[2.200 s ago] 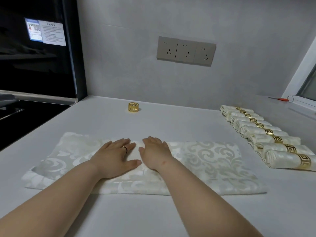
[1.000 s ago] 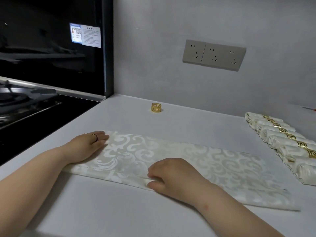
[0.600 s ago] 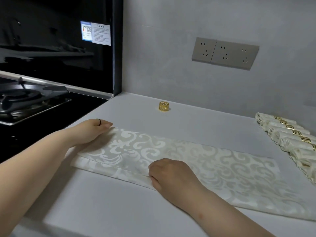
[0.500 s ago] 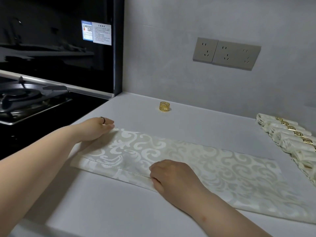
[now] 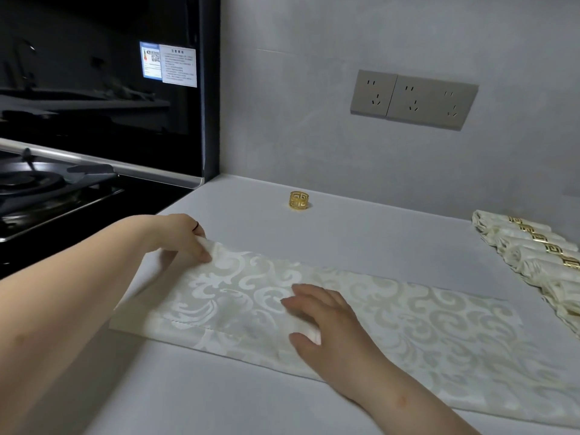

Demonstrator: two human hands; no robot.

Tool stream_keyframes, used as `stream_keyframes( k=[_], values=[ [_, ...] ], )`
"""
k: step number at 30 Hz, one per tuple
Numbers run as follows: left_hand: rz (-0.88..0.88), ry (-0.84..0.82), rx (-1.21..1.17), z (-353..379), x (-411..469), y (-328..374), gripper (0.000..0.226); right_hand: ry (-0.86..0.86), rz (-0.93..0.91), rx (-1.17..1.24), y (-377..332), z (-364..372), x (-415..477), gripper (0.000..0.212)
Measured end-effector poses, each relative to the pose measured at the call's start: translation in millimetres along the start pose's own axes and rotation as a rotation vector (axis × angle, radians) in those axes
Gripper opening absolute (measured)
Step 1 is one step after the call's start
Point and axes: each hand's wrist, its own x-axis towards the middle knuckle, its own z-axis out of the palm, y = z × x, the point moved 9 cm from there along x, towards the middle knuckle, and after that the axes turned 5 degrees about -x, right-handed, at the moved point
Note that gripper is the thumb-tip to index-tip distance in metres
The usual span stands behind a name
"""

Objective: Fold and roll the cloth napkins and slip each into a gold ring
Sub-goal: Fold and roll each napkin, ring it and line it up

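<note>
On the counter [image 5: 361, 246] lies the folded napkin [image 5: 408, 321], soft and limp. Left hand [image 5: 179, 235] pinches its far-left corner, lifting it; right hand [image 5: 320, 318] presses flat, fingers spread. Best gripped at corners; the ring [image 5: 298, 200] waits behind.

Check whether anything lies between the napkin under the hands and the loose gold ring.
Nothing visible does. Only bare counter separates the napkin from the gold ring, which stands beyond its far edge. The left hand pinches the napkin's far left corner, the right hand presses flat on it.
</note>
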Motion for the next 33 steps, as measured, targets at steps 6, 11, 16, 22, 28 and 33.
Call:
stream_keyframes(
  k=[6,11,16,22,28,33],
  values=[
    [0.046,-0.059,-0.621,4.7,-33.9,-10.5,0.006,-0.229,0.070,-0.244,10.3,18.7,-1.7,0.057],
    [-0.019,0.054,-0.346,-0.9,-58.2,-33.3,0.039,-0.253,0.081,-0.300,10.2,21.5,-2.4,0.058],
    [0.068,0.067,-0.475,-12.3,-86.3,-28.2,0.054,-0.267,0.074,-0.346,1.2,24.5,-7.5,0.056],
    [0.185,0.065,-0.638,-46.0,-136.2,21.6,0.055,-0.323,0.039,-0.290,-34.8,46.7,-13.9,0.059],
    [0.263,0.261,-0.621,-57.4,-152.7,98.1,0.033,-0.295,0.107,0.427,-61.7,12.7,-4.0,0.040],
    [0.314,0.248,-0.472,-25.7,-152.3,156.3,0.030,0.147,0.223,1.091,-34.6,-100.8,-7.9,0.030]
  ],
)
